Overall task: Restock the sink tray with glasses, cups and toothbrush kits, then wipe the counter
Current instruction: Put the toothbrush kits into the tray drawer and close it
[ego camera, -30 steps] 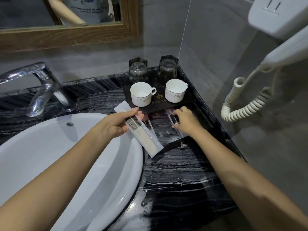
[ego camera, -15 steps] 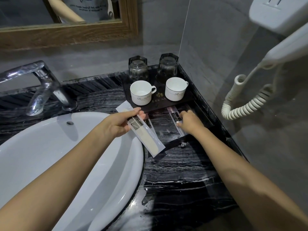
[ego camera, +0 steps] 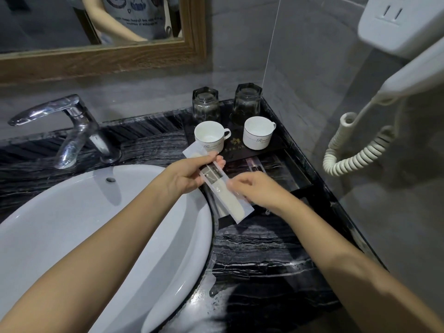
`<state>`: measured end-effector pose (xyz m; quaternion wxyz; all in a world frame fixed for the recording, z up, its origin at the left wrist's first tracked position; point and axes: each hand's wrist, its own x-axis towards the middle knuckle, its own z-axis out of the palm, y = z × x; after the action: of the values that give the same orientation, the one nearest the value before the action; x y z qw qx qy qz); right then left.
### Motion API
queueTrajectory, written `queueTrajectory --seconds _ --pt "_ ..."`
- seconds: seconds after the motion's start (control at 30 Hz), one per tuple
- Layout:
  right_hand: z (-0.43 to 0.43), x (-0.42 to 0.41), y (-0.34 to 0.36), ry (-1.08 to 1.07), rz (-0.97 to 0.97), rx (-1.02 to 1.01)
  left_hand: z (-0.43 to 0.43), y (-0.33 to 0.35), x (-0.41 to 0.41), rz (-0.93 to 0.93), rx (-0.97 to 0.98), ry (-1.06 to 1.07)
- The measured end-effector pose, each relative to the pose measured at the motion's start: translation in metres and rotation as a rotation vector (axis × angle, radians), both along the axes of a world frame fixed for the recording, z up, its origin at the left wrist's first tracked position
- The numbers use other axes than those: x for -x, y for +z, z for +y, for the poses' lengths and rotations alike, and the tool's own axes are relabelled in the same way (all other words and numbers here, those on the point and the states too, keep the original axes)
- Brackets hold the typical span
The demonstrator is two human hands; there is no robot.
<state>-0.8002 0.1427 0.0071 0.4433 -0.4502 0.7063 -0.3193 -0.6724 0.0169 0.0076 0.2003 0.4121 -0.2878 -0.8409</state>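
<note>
Toothbrush kit [ego camera: 219, 186], a long clear-and-white sachet, sits slantwise in our hands above the gap between the basin and the tray, its far end near the left cup and its near end over the tray's front edge. We see the black tray [ego camera: 280, 143] in the counter's right back corner: two glasses [ego camera: 206, 107] stand upside down at the rear, two white cups [ego camera: 211, 138] stand upright in front of them, handles to the right, both looking empty. In the tray's lower front section lies a second sachet [ego camera: 255, 164], flat, partly hidden behind our right hand.

Around this we have the black marbled counter [ego camera: 259, 239], the white basin [ego camera: 96, 224] to the left with its chrome tap [ego camera: 77, 128], a wood-framed mirror [ego camera: 108, 61] above, and a wall hairdryer [ego camera: 408, 75] with its coiled cord [ego camera: 353, 155] hanging beside the tray on the right. Water or foam streaks the counter near the basin's front rim.

Our left hand [ego camera: 187, 175] grips the kit's upper half, fingers curled under and thumb on top. Our right hand [ego camera: 257, 188] is loosely curled, its fingertips pinching the kit's right edge near the middle, though motion blur softens them.
</note>
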Motion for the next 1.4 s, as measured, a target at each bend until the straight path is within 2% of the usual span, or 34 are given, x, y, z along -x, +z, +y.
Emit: queueTrajectory --seconds 0.2,0.33,0.53,0.6,0.7,0.77,0.9,1.13,1.4 --pt "0.01 -0.005 -0.006 -0.205 -0.101 0.034 0.004 0.002 0.0 -0.017 0.06 0.096" --pt "0.018 0.002 0.002 -0.199 -0.151 0.029 0.005 -0.002 -0.001 -0.081 0.137 0.071" --pt "0.023 0.019 0.014 -0.269 -0.144 -0.007 0.006 -0.007 0.002 -0.079 0.176 0.082" --pt "0.024 0.031 0.02 -0.307 -0.101 -0.031 0.001 -0.012 0.0 -0.184 0.319 0.122" --pt "0.025 0.047 0.027 -0.307 0.012 -0.125 -0.002 -0.021 -0.004 -0.535 0.782 0.13" --pt "0.02 0.052 0.023 -0.307 0.099 -0.188 0.0 -0.026 -0.005 -0.736 1.071 0.051" --pt "-0.006 0.052 -0.002 -0.331 0.208 -0.251 -0.001 -0.048 -0.003 -0.897 1.424 -0.151" --pt "-0.041 0.034 -0.039 -0.303 0.342 -0.321 -0.003 -0.066 -0.003 -0.942 1.643 -0.236" --pt "-0.037 0.031 -0.055 -0.179 0.508 -0.306 -0.004 -0.07 -0.002 -0.929 1.696 -0.152"
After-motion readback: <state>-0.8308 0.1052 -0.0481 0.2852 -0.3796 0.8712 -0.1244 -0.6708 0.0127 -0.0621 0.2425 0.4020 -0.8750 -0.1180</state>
